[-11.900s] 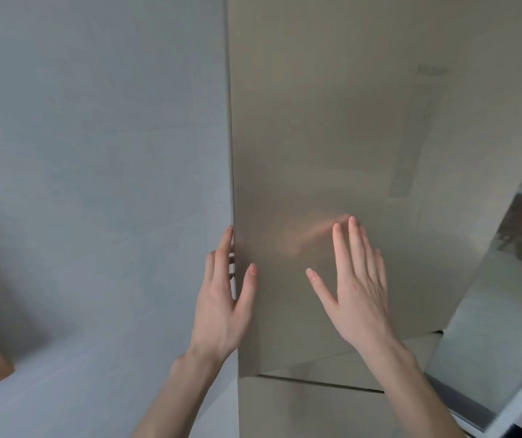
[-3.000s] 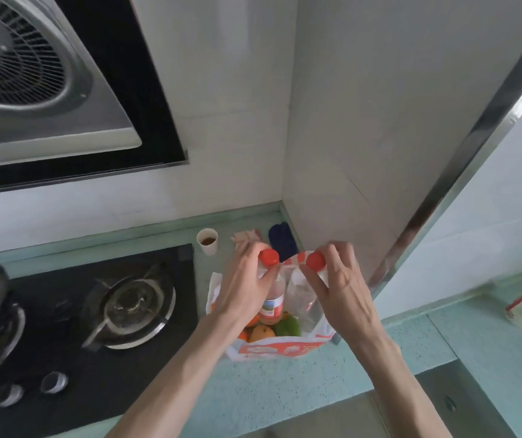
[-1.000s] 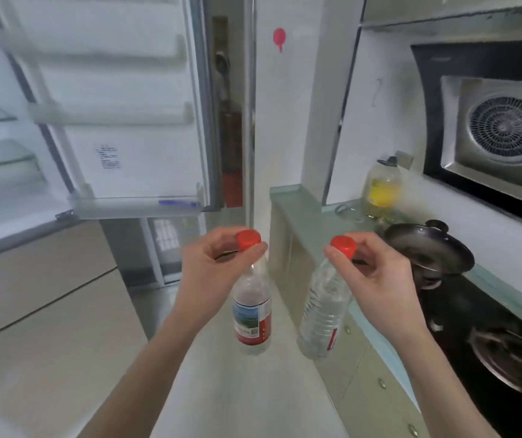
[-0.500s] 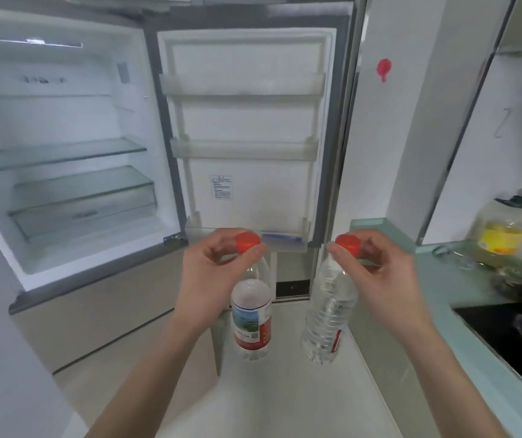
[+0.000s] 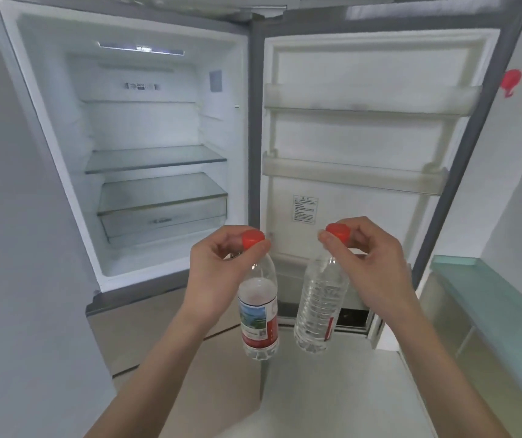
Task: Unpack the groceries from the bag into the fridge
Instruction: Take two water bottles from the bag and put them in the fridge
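now left hand (image 5: 218, 273) pinching one water bottle (image 5: 259, 314) by its cap, right hand (image 5: 370, 263) pinching another bottle (image 5: 319, 305), open fridge (image 5: 158, 159) ahead

Both hands raised side by side, each pinching a bottle cap

The left hand (image 5: 218, 273) and right hand (image 5: 370, 263) are held out in front at about the same height, a gap between them. Each is curled — thumb and fingertips closed round the red cap of a bottle that hangs beneath it. Both bare forearms rise from the lower edge, angling inward toward the wrists.
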Available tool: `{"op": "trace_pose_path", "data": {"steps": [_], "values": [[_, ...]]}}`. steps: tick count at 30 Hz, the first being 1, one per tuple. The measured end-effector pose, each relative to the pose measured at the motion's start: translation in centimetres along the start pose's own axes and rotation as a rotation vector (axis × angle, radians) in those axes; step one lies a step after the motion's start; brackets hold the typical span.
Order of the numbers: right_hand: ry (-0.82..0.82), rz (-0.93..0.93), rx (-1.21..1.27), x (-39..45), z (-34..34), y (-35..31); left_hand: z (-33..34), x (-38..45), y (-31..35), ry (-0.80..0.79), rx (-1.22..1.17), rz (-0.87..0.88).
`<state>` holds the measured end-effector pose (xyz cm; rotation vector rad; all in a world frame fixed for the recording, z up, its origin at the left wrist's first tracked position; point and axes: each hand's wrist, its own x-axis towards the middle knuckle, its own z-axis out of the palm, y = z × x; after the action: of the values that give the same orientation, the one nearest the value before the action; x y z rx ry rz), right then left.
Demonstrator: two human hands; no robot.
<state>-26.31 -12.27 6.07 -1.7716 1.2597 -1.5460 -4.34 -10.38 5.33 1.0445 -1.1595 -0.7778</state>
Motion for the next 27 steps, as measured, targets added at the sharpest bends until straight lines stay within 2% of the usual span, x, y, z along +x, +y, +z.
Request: {"op": "trace_pose_path", "data": {"steps": [16, 27], "values": [[-0.377, -0.131, 0.308, 17.7, 17.3, 3.3, -8.0, 16.6, -2.0, 0.323, 0.098, 0.088], [-0.456, -0.201, 0.430, 27.2, 27.2, 2.4, -11.7, 26.4, -2.6, 0.488, 0.063, 0.151]]}}
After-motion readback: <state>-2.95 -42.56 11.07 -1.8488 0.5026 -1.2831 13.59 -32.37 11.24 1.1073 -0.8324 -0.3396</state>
